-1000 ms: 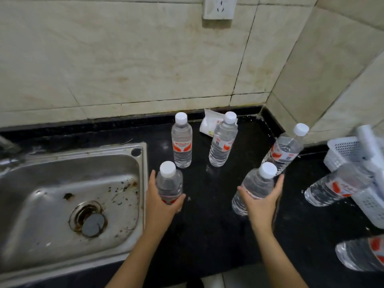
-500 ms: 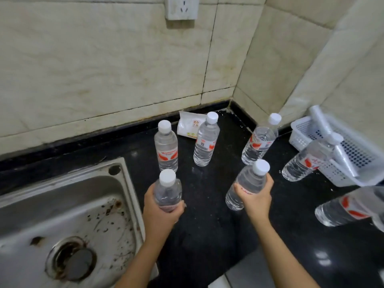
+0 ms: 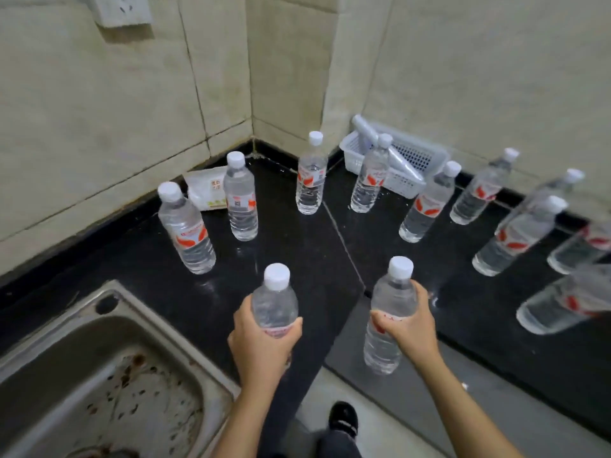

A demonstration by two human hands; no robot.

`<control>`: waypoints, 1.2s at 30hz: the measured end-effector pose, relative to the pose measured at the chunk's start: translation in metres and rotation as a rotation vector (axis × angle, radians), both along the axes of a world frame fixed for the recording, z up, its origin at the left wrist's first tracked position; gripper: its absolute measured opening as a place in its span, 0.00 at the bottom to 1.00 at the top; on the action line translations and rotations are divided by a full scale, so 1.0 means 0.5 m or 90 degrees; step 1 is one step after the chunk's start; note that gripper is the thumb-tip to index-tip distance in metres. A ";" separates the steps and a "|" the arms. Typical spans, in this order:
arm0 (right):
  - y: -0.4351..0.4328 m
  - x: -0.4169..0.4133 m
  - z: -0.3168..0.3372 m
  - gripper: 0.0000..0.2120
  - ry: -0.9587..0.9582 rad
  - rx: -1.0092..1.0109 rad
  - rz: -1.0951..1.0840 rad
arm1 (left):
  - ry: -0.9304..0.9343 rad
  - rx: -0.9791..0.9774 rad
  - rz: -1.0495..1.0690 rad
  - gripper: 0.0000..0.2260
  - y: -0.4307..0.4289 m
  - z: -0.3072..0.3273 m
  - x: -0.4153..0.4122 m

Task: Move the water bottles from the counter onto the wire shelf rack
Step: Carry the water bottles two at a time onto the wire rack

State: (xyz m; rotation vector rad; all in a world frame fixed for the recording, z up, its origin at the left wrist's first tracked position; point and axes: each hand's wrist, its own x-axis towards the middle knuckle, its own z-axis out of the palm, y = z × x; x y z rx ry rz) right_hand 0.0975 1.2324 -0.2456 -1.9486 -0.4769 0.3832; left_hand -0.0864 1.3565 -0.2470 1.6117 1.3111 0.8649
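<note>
Both hands are gripping bottles, low centre of the frame. The left hand (image 3: 261,345) is wrapping round a water bottle (image 3: 275,302) at its label, fingers curled closed on it, white cap pointing up. The right hand (image 3: 408,325) is clasping a second bottle (image 3: 390,315) mid-body, thumb across the front; its base is hanging past the counter's edge, above the floor, so it is sitting on nothing.

The black counter (image 3: 297,259) is running as an L through the middle of the frame. More bottles are standing on it: two (image 3: 186,229) (image 3: 241,200) at centre left, one (image 3: 310,175) near the tiled corner at upper centre, another (image 3: 370,176) just in front of a white plastic basket (image 3: 413,160). Further ones are trailing off toward the right edge, blurring there; an exact count is not possible.

A white packet (image 3: 206,191) is lying against the wall behind the centre-left pair. A steel sink (image 3: 99,375), stained, is filling the lower left. A wall socket (image 3: 122,9) is showing at upper left. A dark shoe (image 3: 344,418) is showing at bottom centre on the pale floor.

The wire rack is not appearing in this view.
</note>
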 end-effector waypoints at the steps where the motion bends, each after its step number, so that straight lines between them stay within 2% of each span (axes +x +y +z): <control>1: -0.028 -0.004 0.001 0.32 0.000 0.003 -0.024 | -0.034 -0.023 -0.016 0.33 -0.022 0.003 0.007; 5: -0.133 -0.009 0.005 0.34 0.003 0.030 -0.096 | -0.102 -0.047 -0.119 0.33 -0.094 0.019 0.043; 13: -0.366 0.016 0.015 0.32 0.001 0.055 -0.169 | -0.077 -0.048 -0.237 0.32 -0.257 0.035 0.147; 22: -0.762 0.110 0.025 0.32 -0.024 0.070 -0.266 | -0.085 -0.044 -0.380 0.31 -0.607 0.024 0.335; 29: -1.068 0.138 0.015 0.33 -0.019 0.091 -0.461 | -0.043 -0.079 -0.605 0.31 -0.893 0.023 0.473; 36: -1.301 0.161 0.012 0.35 -0.024 0.068 -0.626 | -0.042 -0.085 -0.804 0.29 -1.123 0.045 0.608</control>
